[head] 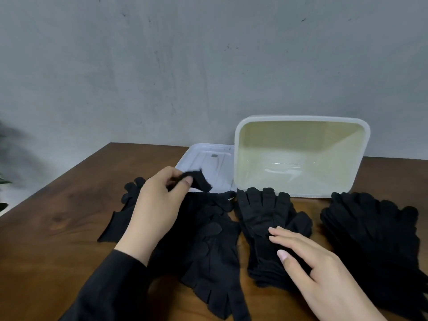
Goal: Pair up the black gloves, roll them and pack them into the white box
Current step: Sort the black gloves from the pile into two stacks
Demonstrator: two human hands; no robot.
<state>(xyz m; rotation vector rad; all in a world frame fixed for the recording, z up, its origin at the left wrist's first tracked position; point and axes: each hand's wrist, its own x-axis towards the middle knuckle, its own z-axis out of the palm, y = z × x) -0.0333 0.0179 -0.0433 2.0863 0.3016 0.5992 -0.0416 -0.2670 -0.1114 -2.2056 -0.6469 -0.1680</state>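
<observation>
Black gloves lie in three heaps on the brown table [58, 223]. My left hand [157, 205] pinches the edge of one black glove [199, 180] and lifts it above the left heap [208, 246]. My right hand [312, 267] rests with straight fingers on the middle stack of gloves [266, 212]. A third pile [375, 232] sits at the right. The white box [240, 135] stands open behind the gloves, tilted toward me, and nothing lies in it.
The box's white lid [217, 163] lies flat to the left of the box. A grey wall [185, 66] rises right behind the table. The table's left edge runs diagonally, with a blurred dark shape [4, 181] beyond it.
</observation>
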